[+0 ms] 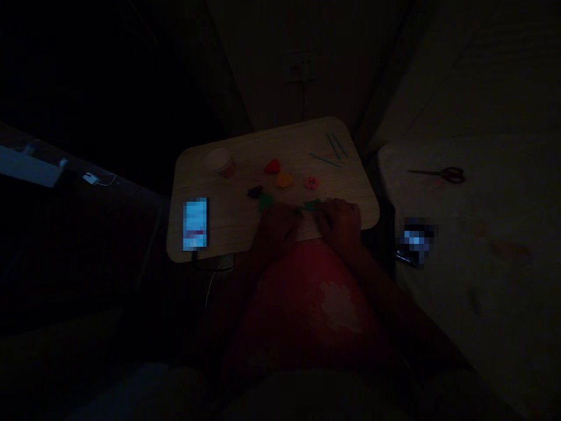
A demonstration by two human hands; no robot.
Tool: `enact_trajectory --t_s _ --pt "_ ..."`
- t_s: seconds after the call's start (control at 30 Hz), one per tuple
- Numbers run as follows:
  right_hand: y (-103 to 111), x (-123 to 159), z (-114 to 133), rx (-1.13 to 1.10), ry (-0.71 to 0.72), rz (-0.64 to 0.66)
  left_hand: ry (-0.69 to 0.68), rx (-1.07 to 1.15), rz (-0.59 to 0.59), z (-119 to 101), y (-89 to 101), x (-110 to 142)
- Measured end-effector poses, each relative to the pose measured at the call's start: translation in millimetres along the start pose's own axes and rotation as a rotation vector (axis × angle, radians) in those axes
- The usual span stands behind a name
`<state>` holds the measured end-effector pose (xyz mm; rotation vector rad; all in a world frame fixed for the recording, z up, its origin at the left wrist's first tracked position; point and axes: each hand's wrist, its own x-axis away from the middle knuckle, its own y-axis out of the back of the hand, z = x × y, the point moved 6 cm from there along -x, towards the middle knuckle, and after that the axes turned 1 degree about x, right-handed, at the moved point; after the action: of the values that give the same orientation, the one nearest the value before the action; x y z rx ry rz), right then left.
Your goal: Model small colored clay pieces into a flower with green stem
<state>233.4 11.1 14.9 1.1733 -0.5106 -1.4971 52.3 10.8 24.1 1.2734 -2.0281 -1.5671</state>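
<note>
The scene is very dark. My left hand (277,227) and my right hand (339,221) rest side by side at the near edge of a small wooden table (245,231). Both have their fingers curled around a green piece of clay (312,204) that shows between them. Just beyond my hands lie another green lump (265,202), a dark purple lump (255,191), an orange lump (284,180), a red lump (272,166) and a pink ring-shaped piece (311,183).
A lit phone (195,224) lies at the table's left front. A small round tub (220,161) stands at the back left, thin green sticks (333,149) at the back right. Scissors (440,173) and a second lit device (414,241) lie on the pale surface to the right.
</note>
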Motion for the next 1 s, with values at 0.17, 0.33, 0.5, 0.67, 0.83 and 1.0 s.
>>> enact_trajectory --t_s 0.17,0.33,0.5,0.67,0.83,1.0 --pt "3.3 1.9 -0.1 0.011 0.006 -0.004 -0.010 0.006 -0.024 -0.6 0.9 10.0" --pt "1.6 2.3 4.4 -0.029 0.079 0.040 -0.015 -0.003 -0.026 1.7 -0.3 13.6" --pt "3.4 4.3 8.5 -0.019 0.169 0.001 -0.006 0.013 -0.006 3.8 -1.5 13.0" --pt "5.2 7.0 11.2 -0.031 0.235 -0.040 0.003 0.028 -0.016 4.5 -1.0 12.9" --pt "5.7 6.2 13.9 -0.003 0.279 -0.058 -0.009 0.016 -0.016 3.0 -0.5 12.8" --pt "5.2 3.4 14.3 -0.057 0.274 -0.022 0.006 0.029 -0.014 4.0 -1.1 13.0"
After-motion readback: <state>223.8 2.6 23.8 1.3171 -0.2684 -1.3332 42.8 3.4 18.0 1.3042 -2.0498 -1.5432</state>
